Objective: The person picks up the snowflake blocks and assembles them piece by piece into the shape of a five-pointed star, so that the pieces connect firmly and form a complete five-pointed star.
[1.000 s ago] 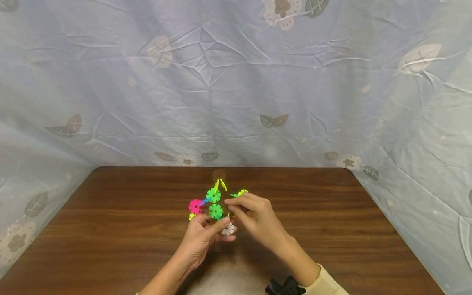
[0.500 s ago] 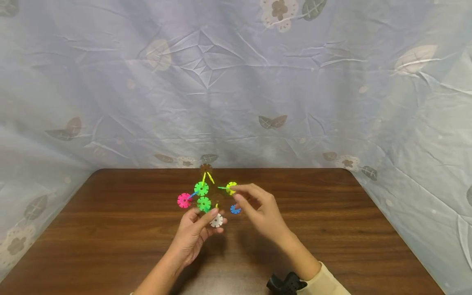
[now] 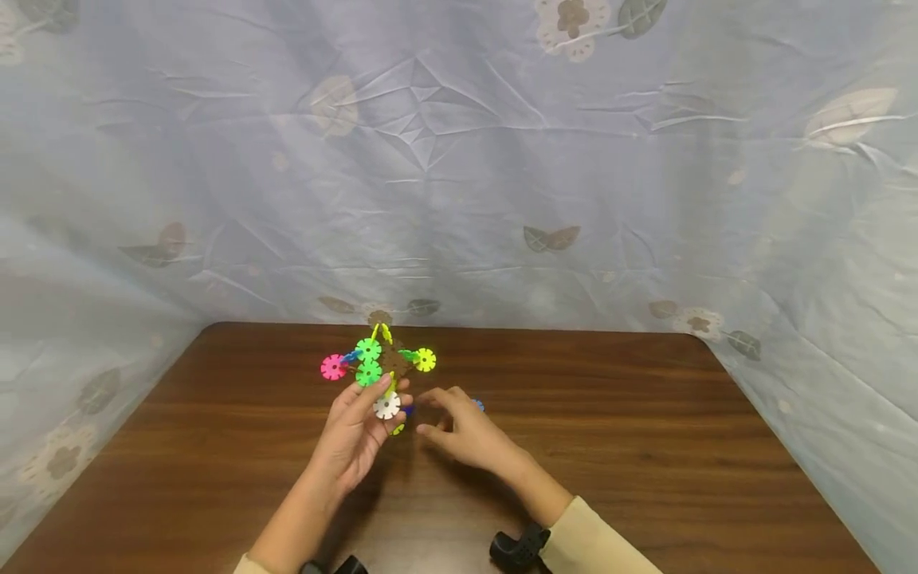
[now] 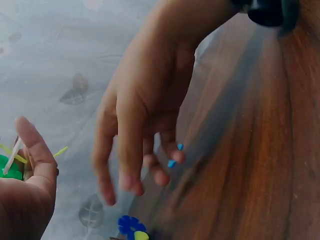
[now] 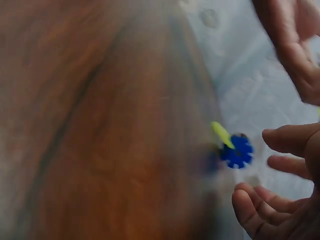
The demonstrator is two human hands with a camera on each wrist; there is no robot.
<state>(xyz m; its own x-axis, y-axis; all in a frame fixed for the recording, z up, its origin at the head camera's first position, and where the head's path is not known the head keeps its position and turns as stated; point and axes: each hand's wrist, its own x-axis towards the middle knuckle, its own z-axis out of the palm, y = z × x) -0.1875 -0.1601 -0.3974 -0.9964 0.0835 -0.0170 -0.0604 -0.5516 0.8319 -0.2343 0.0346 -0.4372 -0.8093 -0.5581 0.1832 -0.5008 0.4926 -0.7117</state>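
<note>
My left hand point(image 3: 350, 434) grips a construction of interlocking notched discs between thumb and fingers, raised over the table. Its green discs point(image 3: 369, 372) sit in the middle, with a pink disc point(image 3: 333, 367) sticking out left and a yellow disc point(image 3: 425, 359) right. Brown discs point(image 3: 393, 360) blend with the wood behind. A white disc point(image 3: 386, 405) lies by the left thumb. My right hand point(image 3: 466, 430) holds nothing, fingers loosely bent and apart. Close to its fingertips is a dark blue disc point(image 5: 237, 151) joined to a yellow one point(image 5: 221, 134).
A light blue disc point(image 3: 478, 405) shows just behind the right hand on the brown wooden table point(image 3: 645, 446). A patterned grey-blue cloth point(image 3: 459, 199) hangs along the table's back and sides. Black wrist cameras point(image 3: 518, 548) sit on both wrists.
The left hand has carried the disc construction left and farther off. The right hand has come away from the yellow disc at right and moved lower, beside the dark blue disc.
</note>
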